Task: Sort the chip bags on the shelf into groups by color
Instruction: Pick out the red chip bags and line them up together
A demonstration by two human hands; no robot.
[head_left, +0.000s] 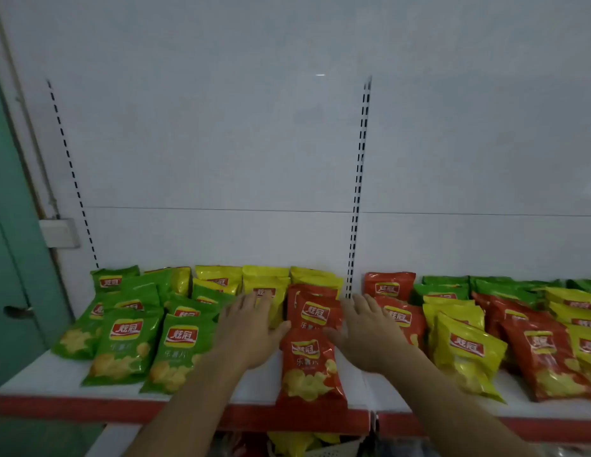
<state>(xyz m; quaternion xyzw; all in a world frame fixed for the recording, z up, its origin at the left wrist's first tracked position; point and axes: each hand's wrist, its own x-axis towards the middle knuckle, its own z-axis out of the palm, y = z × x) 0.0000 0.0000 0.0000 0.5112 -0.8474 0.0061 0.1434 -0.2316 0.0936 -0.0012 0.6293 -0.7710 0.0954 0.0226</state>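
Note:
A row of red chip bags runs down the middle of the white shelf (40, 374), with the front red bag (309, 367) lying at the shelf's edge. My left hand (251, 328) and my right hand (363, 331) flank this row with straight fingers, thumbs touching the top of the front red bag. Green bags (126, 344) are grouped at the left. Yellow bags (264, 285) stand behind my left hand, against the back wall. On the right section, red bags (544, 354), yellow bags (465, 354) and green bags (442, 288) lie mixed.
A slotted upright (357, 199) divides the back panel into two sections, and another upright (73, 173) stands at the left. The shelf has a red front strip (73, 409). More bags show on a lower level (297, 441). A teal door (10, 258) stands at the far left.

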